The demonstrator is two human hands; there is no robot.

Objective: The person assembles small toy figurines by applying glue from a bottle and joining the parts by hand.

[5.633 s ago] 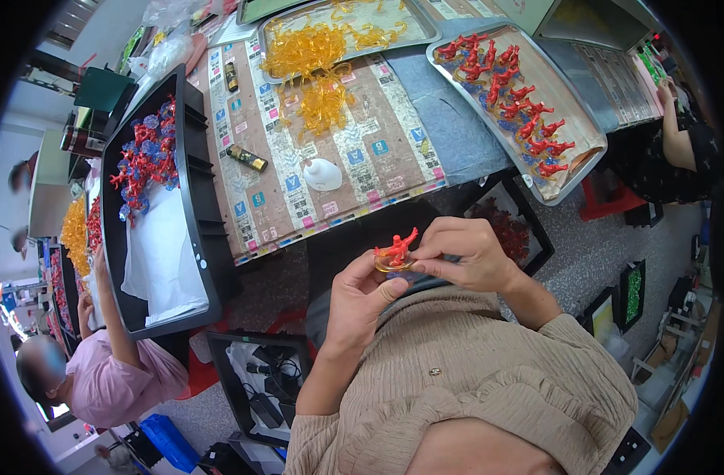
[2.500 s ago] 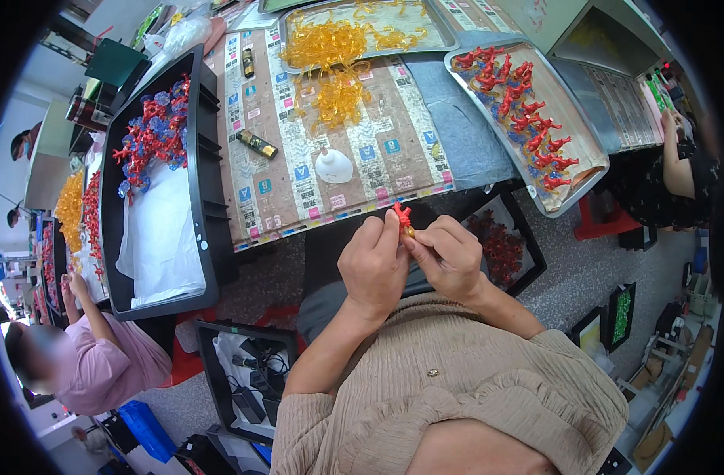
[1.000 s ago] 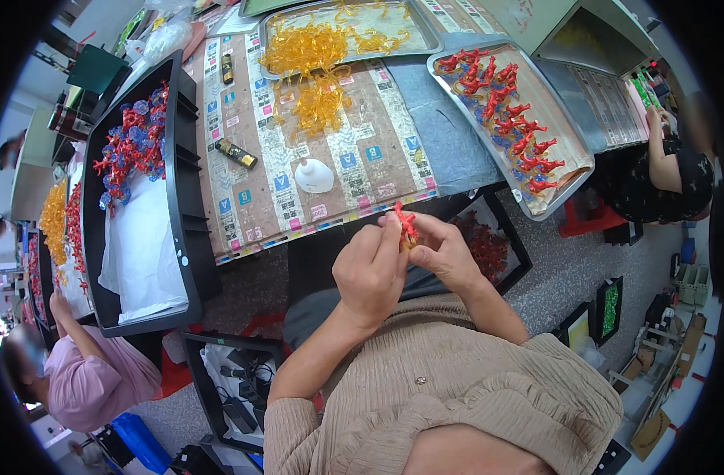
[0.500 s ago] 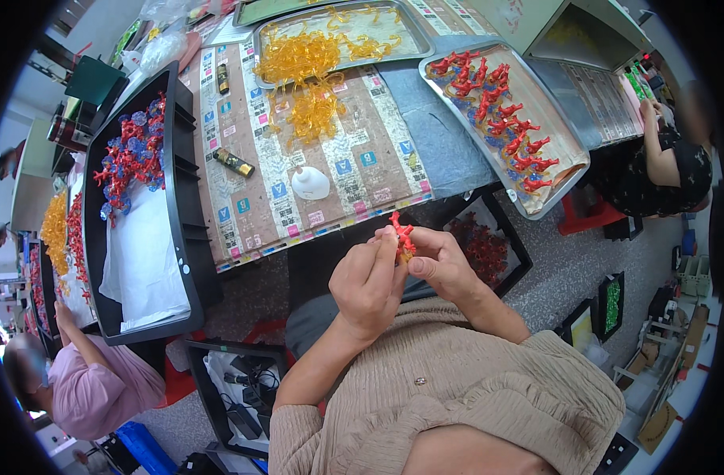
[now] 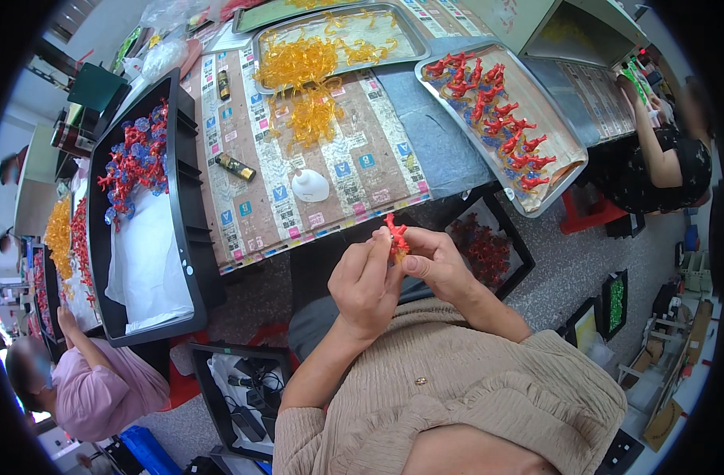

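Observation:
Close in front of my body, both hands hold a small red branching plastic piece upright. My left hand pinches it from the left, and my right hand grips it from the right with the thumb low on it. A bit of yellow shows at its lower end, and the rest is hidden by my fingers. Beyond my hands, on the table edge, stands a white squeeze bottle. Loose yellow curled pieces lie past it on the table.
A black tray at left holds red and blue pieces on white paper. Metal trays stand at the back with yellow pieces and at right with red-topped pieces in rows. Co-workers sit at left and right.
The red piece and my hands have shifted slightly within nearly the same hold. At right, the co-worker's arm has risen. The whole view has moved a little.

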